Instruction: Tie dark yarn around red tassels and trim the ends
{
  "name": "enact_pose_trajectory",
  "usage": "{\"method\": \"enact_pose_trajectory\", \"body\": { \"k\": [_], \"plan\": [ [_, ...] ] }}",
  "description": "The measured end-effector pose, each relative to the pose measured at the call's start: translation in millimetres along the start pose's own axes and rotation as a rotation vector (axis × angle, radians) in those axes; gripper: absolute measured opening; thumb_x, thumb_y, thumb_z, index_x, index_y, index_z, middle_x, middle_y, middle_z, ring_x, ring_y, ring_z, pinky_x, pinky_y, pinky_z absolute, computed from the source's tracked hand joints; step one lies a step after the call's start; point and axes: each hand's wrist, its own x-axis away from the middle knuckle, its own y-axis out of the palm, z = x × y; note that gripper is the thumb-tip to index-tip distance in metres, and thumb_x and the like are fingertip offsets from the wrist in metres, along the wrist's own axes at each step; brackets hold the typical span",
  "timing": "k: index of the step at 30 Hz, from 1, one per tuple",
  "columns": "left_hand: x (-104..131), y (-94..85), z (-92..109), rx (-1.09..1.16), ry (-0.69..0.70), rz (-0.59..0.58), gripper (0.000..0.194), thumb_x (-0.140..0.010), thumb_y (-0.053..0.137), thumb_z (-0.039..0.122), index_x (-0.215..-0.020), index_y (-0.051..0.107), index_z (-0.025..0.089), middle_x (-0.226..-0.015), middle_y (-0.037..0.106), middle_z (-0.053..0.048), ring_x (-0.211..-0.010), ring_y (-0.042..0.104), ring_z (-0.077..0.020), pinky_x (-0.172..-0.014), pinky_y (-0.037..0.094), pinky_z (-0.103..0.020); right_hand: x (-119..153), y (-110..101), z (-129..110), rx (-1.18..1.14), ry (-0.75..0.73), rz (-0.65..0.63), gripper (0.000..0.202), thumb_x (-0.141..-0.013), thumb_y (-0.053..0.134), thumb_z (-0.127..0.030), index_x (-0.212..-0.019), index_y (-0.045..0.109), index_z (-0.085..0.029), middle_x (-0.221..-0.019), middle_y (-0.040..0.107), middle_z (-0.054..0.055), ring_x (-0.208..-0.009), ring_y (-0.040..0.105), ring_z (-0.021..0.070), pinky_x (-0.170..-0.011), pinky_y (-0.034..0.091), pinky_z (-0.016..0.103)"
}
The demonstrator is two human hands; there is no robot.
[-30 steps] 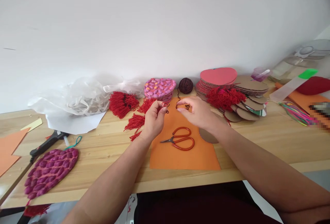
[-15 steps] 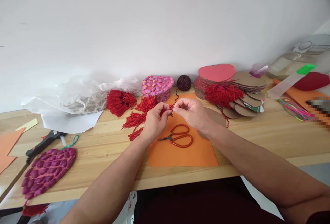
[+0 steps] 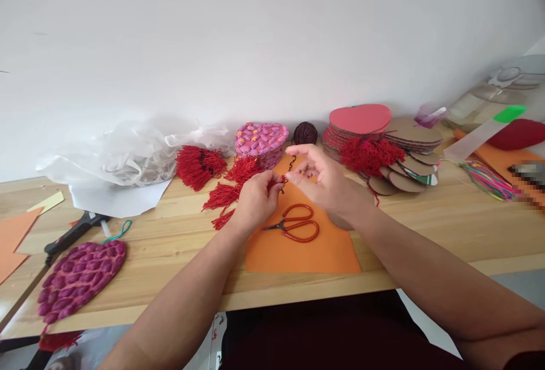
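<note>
My left hand (image 3: 258,200) is closed in a pinch on a bit of red and dark yarn (image 3: 284,180), mostly hidden by the fingers. Just to its right, my right hand (image 3: 317,180) is raised with its fingers apart. A dark strand runs from the hands back to a dark yarn ball (image 3: 305,133) by the wall. Below both hands, scissors with orange-red handles (image 3: 300,229) lie on an orange sheet (image 3: 306,257). Red yarn tassels (image 3: 222,196) are left of my left hand.
A plastic bag (image 3: 123,151) and a purple heart (image 3: 83,279) are at left, near a glue gun (image 3: 70,238). Behind stands a pink decorated heart stack (image 3: 261,140). Cardboard shapes (image 3: 413,131), red-topped hearts (image 3: 360,117) and coloured cords (image 3: 487,180) are on the right.
My right hand has opened from its pinch and lifted slightly away from my left hand. My left hand keeps its pinch in nearly the same place.
</note>
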Motion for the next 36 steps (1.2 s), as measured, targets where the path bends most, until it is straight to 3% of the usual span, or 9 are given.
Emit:
{"method": "enact_pose_trajectory", "body": {
  "k": [3, 5, 8, 12, 20, 26, 31, 36],
  "plan": [
    [0.9, -1.0, 0.3, -0.046, 0.069, -0.019, 0.01, -0.084, 0.054, 0.013, -0.084, 0.062, 0.018, -0.081, 0.07, -0.005, -0.073, 0.062, -0.0178, -0.069, 0.045, -0.029, 4.3, 6.5, 3.4, 0.064, 0.069, -0.157, 0.053, -0.085, 0.069, -0.035, -0.134, 0.054, -0.024, -0.123, 0.068, 0.01, -0.074, 0.065, 0.0158, -0.067, 0.054, 0.032],
    [1.5, -0.9, 0.7, -0.055, 0.094, -0.022, 0.012, -0.083, 0.054, 0.011, -0.086, 0.064, 0.018, -0.083, 0.071, -0.005, -0.075, 0.063, -0.0182, -0.07, 0.045, -0.029, 4.6, 11.0, 10.6, 0.048, 0.13, -0.22, 0.039, -0.086, 0.068, -0.035, -0.122, 0.064, -0.022, -0.11, 0.073, 0.008, -0.075, 0.065, 0.0162, -0.068, 0.053, 0.032],
    [1.8, -0.5, 1.5, -0.046, 0.079, -0.028, 0.01, -0.087, 0.056, 0.017, -0.087, 0.065, 0.018, -0.082, 0.071, -0.005, -0.074, 0.063, -0.0178, -0.07, 0.045, -0.029, 0.6, 12.1, 19.7, -0.005, 0.235, -0.196, 0.018, -0.086, 0.066, -0.035, -0.09, 0.072, -0.018, -0.083, 0.074, 0.005, -0.072, 0.065, 0.0162, -0.065, 0.049, 0.029],
    [0.7, -1.2, 2.0, 0.02, 0.016, -0.045, 0.008, -0.087, 0.057, 0.02, -0.085, 0.065, 0.018, -0.079, 0.071, -0.003, -0.069, 0.061, -0.0152, -0.067, 0.044, -0.027, -7.6, 2.7, 19.6, -0.096, 0.306, -0.153, 0.017, -0.084, 0.067, -0.032, -0.076, 0.068, -0.017, -0.067, 0.066, 0.001, -0.059, 0.057, 0.0119, -0.057, 0.044, 0.026],
    [-1.4, -0.6, 1.9, 0.16, -0.069, -0.07, 0.007, -0.085, 0.059, 0.022, -0.083, 0.063, 0.018, -0.076, 0.069, -0.001, -0.066, 0.059, -0.0136, -0.064, 0.043, -0.025, -11.9, 1.5, 20.3, -0.548, 0.412, -0.024, 0.033, -0.071, 0.082, -0.045, -0.075, 0.065, -0.018, -0.075, 0.067, 0.002, -0.063, 0.057, 0.011, -0.057, 0.047, 0.025],
    [-1.6, -0.7, 1.6, 0.276, -0.08, -0.118, 0.013, -0.086, 0.059, 0.029, -0.083, 0.064, 0.018, -0.076, 0.069, -0.001, -0.068, 0.059, -0.0138, -0.064, 0.044, -0.024, -8.7, 5.4, 11.8, -0.732, 0.404, -0.109, 0.041, -0.071, 0.084, -0.05, -0.077, 0.058, -0.019, -0.072, 0.067, 0.001, -0.059, 0.061, 0.0111, -0.057, 0.052, 0.025],
    [-2.1, -0.8, 1.4, 0.313, -0.09, -0.15, 0.011, -0.085, 0.06, 0.028, -0.082, 0.064, 0.017, -0.077, 0.07, -0.002, -0.069, 0.061, -0.014, -0.066, 0.046, -0.025, -10.6, -2.0, 10.7, -0.61, 0.325, -0.101, 0.038, -0.08, 0.076, -0.052, -0.08, 0.054, -0.021, -0.062, 0.056, -0.005, -0.05, 0.053, 0.0093, -0.045, 0.045, 0.022],
    [-2.4, 0.1, -2.6, 0.287, -0.077, -0.138, 0.012, -0.085, 0.06, 0.028, -0.082, 0.064, 0.018, -0.076, 0.07, -0.002, -0.069, 0.062, -0.0147, -0.065, 0.047, -0.026, -10.7, -10.4, 12.4, -0.076, 0.237, -0.184, 0.024, -0.084, 0.07, -0.041, -0.09, 0.066, -0.019, -0.075, 0.066, 0.0, -0.051, 0.051, 0.0089, -0.045, 0.039, 0.023]
  ]
}}
